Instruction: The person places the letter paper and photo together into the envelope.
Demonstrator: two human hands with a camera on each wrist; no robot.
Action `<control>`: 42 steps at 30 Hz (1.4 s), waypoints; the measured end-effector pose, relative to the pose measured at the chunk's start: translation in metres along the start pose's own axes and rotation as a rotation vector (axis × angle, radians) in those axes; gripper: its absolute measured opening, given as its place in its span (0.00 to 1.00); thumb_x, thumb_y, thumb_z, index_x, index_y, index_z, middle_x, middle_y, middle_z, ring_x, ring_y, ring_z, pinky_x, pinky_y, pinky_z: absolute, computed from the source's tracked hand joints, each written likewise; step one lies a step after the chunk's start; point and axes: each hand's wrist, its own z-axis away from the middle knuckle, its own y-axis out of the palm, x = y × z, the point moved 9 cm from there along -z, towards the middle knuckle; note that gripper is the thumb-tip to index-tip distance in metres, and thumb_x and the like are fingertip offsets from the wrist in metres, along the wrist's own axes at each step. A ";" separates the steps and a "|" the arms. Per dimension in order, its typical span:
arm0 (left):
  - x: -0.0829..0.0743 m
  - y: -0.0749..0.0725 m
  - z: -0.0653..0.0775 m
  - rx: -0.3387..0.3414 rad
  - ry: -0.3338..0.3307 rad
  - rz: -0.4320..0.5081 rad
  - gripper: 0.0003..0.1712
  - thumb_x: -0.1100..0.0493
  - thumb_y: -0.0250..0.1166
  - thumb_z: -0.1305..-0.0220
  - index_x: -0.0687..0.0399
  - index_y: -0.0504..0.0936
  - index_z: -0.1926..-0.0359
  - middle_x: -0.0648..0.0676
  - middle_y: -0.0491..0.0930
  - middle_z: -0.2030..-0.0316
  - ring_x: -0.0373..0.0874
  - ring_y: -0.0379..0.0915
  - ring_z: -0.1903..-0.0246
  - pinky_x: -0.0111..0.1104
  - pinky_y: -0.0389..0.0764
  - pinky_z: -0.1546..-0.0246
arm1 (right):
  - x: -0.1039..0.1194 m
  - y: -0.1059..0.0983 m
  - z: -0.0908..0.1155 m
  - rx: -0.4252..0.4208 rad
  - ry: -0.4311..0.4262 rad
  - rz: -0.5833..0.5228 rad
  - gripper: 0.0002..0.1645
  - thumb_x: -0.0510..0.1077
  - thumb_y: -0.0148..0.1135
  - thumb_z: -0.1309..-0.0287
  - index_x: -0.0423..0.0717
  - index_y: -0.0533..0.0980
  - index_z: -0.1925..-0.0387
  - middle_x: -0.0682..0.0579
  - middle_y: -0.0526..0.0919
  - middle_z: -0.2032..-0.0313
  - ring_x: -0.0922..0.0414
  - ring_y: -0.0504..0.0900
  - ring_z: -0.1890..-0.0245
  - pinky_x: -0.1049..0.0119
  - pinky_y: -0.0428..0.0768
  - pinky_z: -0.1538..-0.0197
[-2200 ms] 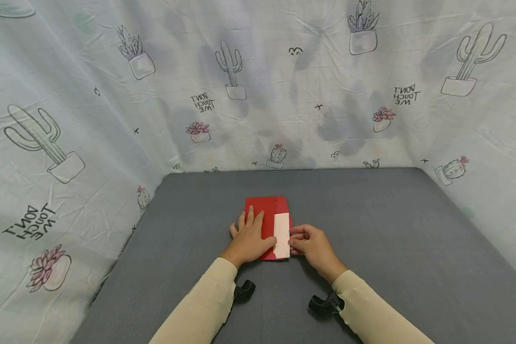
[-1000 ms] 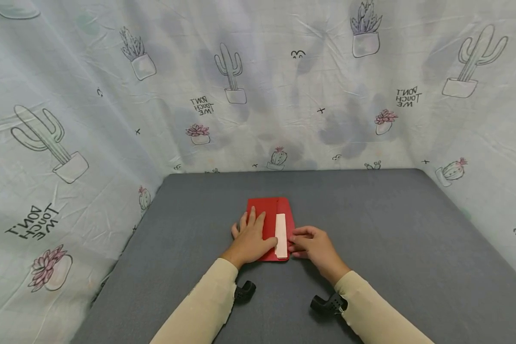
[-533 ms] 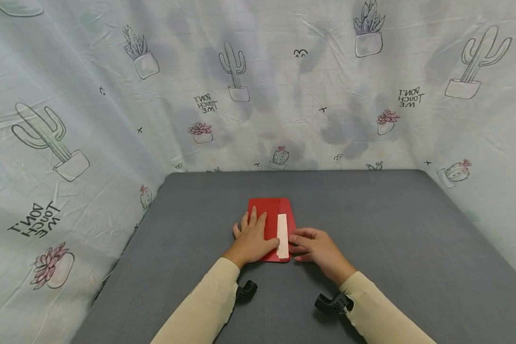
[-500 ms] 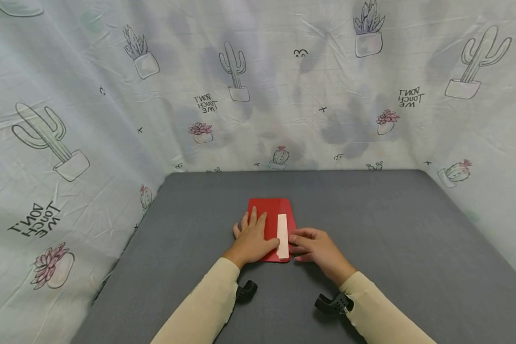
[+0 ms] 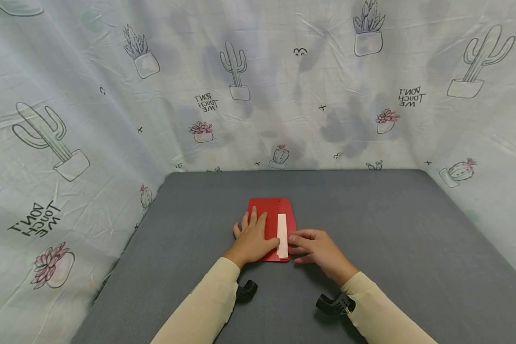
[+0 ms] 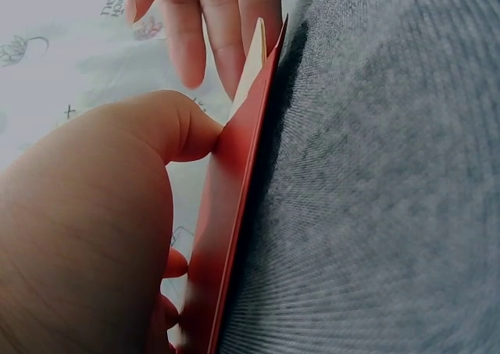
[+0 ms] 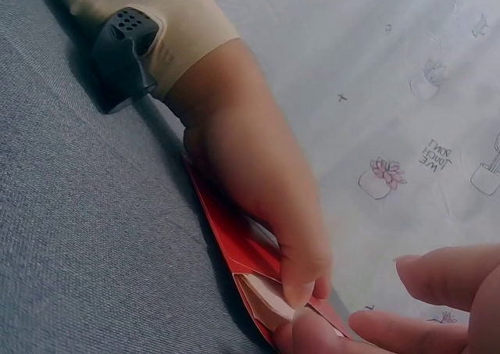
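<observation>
A red envelope (image 5: 266, 204) lies on the grey table, its flap spread out to the right. From its mouth sticks a strip of folded pale pink paper (image 5: 282, 229), its layered edge showing in the right wrist view. My left hand (image 5: 250, 239) rests on the envelope with fingers spread, its thumb tip at the paper's left side. My right hand (image 5: 317, 247) is at the flap, fingers loosely extended and fingertips right at the paper's outer edge. In the left wrist view, the right hand's fingers (image 6: 223, 41) appear beyond the paper.
The grey table (image 5: 370, 215) stretches out around the envelope. A pale cloth (image 5: 262, 119) printed with cacti hangs behind it and at both sides. Black wrist mounts (image 5: 335, 304) stick out below both sleeves.
Since the earliest frame, the paper has slid left into the envelope and its visible strip is narrower. The right fingers have loosened a little. The left hand keeps its place on the envelope.
</observation>
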 end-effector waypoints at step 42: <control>0.003 0.001 -0.003 -0.036 0.021 0.052 0.54 0.38 0.62 0.33 0.56 0.58 0.14 0.64 0.41 0.14 0.67 0.32 0.17 0.70 0.35 0.28 | -0.001 0.022 0.005 0.152 0.046 -0.066 0.31 0.46 0.65 0.22 0.25 0.75 0.32 0.35 0.85 0.39 0.41 0.85 0.39 0.55 0.88 0.49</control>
